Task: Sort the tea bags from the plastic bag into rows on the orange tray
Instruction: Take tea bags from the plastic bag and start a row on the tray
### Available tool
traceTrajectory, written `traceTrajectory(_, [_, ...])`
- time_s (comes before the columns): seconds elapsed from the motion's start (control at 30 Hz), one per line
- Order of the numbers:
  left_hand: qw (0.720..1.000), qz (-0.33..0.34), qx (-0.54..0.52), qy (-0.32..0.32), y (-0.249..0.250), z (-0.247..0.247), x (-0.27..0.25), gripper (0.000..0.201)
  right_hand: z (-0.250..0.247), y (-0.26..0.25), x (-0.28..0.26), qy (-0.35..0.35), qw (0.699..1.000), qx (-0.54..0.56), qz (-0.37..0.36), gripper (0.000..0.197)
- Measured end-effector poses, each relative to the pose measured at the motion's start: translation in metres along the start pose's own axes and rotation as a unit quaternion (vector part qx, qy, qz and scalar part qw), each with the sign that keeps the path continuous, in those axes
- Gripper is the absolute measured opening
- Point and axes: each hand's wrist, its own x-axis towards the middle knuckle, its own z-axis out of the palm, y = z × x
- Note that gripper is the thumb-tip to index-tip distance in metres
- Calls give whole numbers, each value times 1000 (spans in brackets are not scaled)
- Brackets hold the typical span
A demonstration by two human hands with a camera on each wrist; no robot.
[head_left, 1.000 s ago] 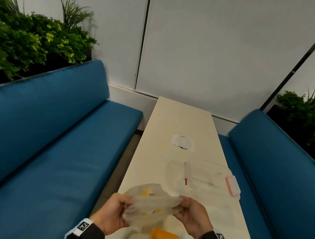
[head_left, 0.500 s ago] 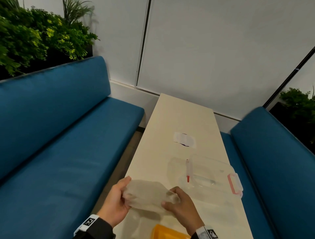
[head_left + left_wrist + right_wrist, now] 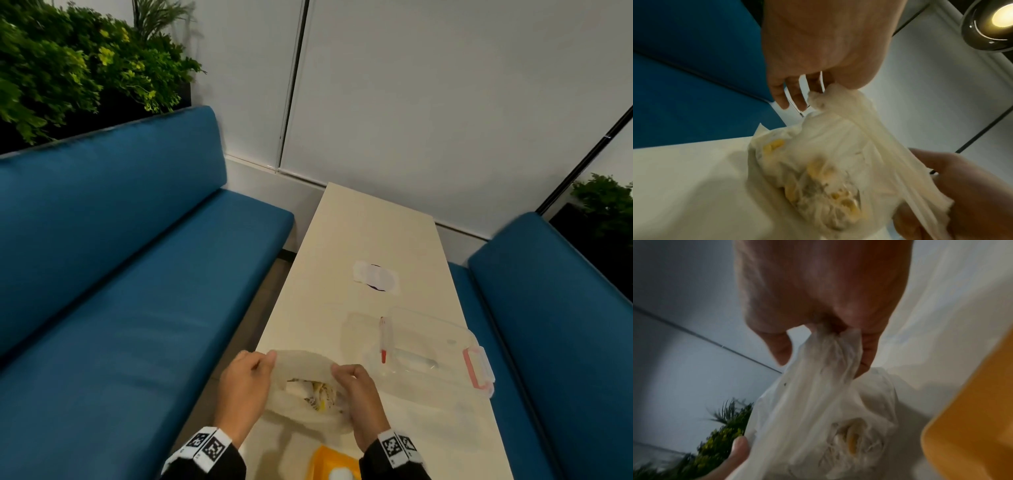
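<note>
A thin translucent plastic bag (image 3: 301, 368) sits at the near end of the table, its mouth pulled wide. Inside it lie tea bags (image 3: 317, 394) with yellow tags, also seen as tea bags (image 3: 818, 183) through the film. My left hand (image 3: 245, 387) pinches the bag's left rim, and the left hand (image 3: 818, 53) holds a bunched edge. My right hand (image 3: 356, 394) grips the right rim, with the right hand (image 3: 822, 305) clamped on gathered plastic (image 3: 832, 350). The orange tray (image 3: 325, 466) pokes in at the bottom edge, just below the bag.
A clear lidded plastic box (image 3: 424, 349) with pink clips stands right of the bag, with a red-tipped pen (image 3: 383, 339) on it. A white patch (image 3: 376, 279) lies farther up the cream table (image 3: 359, 233). Blue benches (image 3: 120, 274) flank both long sides.
The hands have spread the bag's mouth apart, so the tea bags inside now show from above. The bag was bunched between the hands before. The view has tilted down.
</note>
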Motion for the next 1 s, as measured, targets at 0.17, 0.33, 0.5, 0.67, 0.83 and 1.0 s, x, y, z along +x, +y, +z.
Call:
traceTrajectory(0.17, [985, 141, 73, 66, 15, -13, -10, 15, -4, 2, 0, -60, 989, -120, -65, 52])
traceTrajectory(0.33, [947, 181, 202, -172, 20, 2, -28, 19, -8, 5, 3, -19, 980, -140, -139, 41])
traceTrajectory(0.5, [943, 137, 259, -158, 9, 13, -10, 51, -16, 5, -4, -20, 963, -172, -209, 38])
traceTrajectory(0.67, [915, 136, 321, -206, 11, 23, -14, 109, -18, -2, -9, 6, 940, -238, -246, 29])
traceTrajectory(0.83, [913, 136, 319, -216, 18, 33, -17, 80, -16, -2, -10, 34, 930, -260, -259, 26])
traceTrajectory(1.0, [859, 186, 393, -270, 31, 46, -9, 45, -15, -2, -7, 22, 933, -261, -245, 27])
